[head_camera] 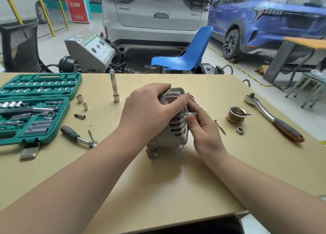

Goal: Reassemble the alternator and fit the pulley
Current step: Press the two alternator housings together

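A grey alternator [173, 133] stands on edge at the middle of the tan table [158, 181], its shaft pointing right. My left hand [151, 108] grips its top and left side. My right hand [202, 128] presses against the shaft end, fingers on the front housing; what the fingertips hold is hidden. The ribbed pulley [236, 114] lies to the right with a small part resting in it. A hex nut [240, 130] sits just below it, and a long bolt [220, 127] lies between the pulley and my right hand.
An open green socket set [33, 108] fills the left side. Loose sockets [80, 98], an upright extension bar [114, 87] and a small ratchet [77, 136] lie nearby. A large ratchet [275, 118] rests at the right. A blue chair [187, 52] and parked cars stand beyond the table.
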The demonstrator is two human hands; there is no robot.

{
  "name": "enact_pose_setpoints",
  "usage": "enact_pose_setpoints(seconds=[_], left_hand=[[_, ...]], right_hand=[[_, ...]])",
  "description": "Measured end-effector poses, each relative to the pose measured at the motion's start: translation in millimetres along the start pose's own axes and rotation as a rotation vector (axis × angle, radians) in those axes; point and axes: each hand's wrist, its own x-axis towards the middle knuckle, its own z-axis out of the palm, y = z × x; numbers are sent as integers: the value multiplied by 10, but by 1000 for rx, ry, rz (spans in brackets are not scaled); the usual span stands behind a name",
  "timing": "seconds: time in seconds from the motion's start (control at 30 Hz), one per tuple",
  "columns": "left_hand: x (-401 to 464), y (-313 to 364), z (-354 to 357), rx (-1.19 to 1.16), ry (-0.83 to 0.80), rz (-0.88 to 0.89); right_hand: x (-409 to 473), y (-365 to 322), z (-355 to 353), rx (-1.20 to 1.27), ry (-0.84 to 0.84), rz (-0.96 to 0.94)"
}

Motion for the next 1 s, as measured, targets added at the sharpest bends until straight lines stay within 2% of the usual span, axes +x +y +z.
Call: enact_pose_setpoints(seconds=[0.23,0.37,0.43,0.5,0.57,0.63,0.77,0.87,0.93,1.0], left_hand=[[84,16,43,316,-135,91],[158,-98,-37,322,-191,103],[182,-234,-130,157,-175,95],[215,-440,-194,-131,-105,2],[260,-638,-200,-364,-68,-202],[279,-772,-127,-487,-89,-409],[177,-821,109,-716,-128,-679],[92,-753,201,-970,-150,-728],[68,-662,187,-1099,-120,-731],[50,-610,177,-1126,-68,-730]], right_hand=[[89,12,114,77,-29,125],[117,-38,119,84,-33,165],[112,-53,98,81,-39,185],[106,-87,70,110,-49,212],[108,-163,69,156,-43,245],[144,-256,96,201,8,278],[266,-349,202,307,121,455],[302,-384,322,455,153,618],[305,-381,428,515,150,640],[305,-367,485,575,174,650]])
